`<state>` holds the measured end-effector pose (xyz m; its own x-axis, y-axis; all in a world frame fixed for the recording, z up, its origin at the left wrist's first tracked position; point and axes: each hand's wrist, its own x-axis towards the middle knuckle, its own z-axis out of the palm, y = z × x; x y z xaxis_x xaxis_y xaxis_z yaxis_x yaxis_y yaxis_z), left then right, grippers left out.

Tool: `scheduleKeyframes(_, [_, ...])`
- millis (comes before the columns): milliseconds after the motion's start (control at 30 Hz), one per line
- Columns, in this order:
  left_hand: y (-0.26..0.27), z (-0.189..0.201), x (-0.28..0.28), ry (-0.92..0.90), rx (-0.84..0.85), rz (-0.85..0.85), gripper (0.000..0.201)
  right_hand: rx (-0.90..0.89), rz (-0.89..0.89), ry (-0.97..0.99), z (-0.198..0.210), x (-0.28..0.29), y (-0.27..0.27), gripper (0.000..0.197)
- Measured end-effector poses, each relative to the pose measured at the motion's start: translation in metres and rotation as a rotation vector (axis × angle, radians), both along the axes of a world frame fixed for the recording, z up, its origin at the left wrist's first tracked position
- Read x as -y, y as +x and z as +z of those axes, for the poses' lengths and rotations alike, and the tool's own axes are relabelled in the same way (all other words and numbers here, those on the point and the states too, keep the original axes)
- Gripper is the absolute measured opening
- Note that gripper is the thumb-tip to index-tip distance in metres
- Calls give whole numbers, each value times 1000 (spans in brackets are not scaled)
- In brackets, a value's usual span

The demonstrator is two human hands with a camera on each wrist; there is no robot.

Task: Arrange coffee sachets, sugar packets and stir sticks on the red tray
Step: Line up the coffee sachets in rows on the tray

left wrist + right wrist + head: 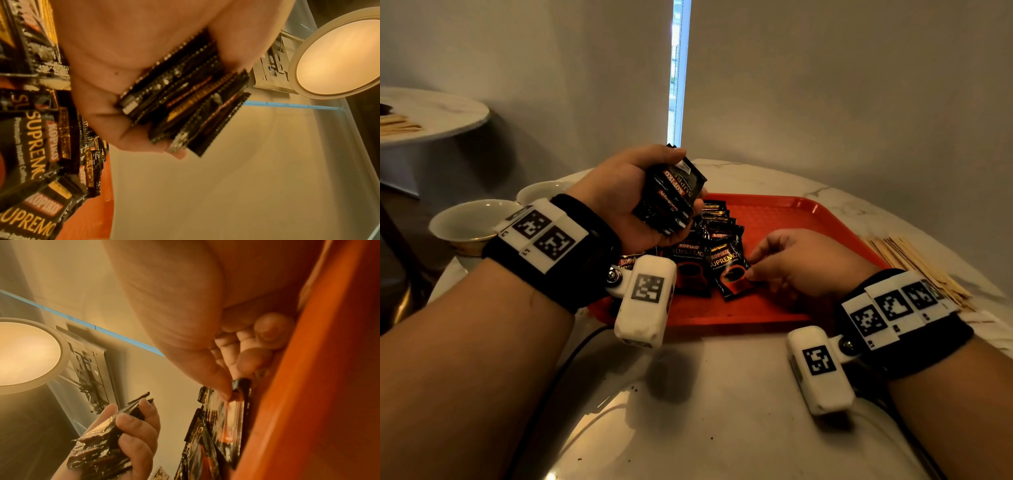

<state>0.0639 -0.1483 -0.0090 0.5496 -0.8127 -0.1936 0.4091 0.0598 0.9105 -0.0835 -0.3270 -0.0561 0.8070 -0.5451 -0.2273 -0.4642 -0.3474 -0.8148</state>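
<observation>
left hand (630, 192): fingers curled round a stack of coffee sachets (671, 195), held above the red tray (791, 219) at its 10 o'clock | right hand (794, 263): fingers pinching the front sachet (731, 272) lying on the tray's sachet row | stir sticks (914, 267): on table (722, 411), 3 o'clock of tray

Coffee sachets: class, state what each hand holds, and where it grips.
Left hand grips a stack of coffee sachets round its sides. Right hand pinches the corner of one sachet lying on the red tray.
</observation>
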Motion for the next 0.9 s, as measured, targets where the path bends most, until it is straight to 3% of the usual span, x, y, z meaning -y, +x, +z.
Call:
scheduleKeyframes(400, [0, 0, -1, -2, 1, 17, 30, 70, -47, 211, -1, 2, 2, 24])
scheduleKeyframes(900, [1, -1, 0, 1, -17, 5, 31, 86, -60, 199, 0, -2, 1, 23])
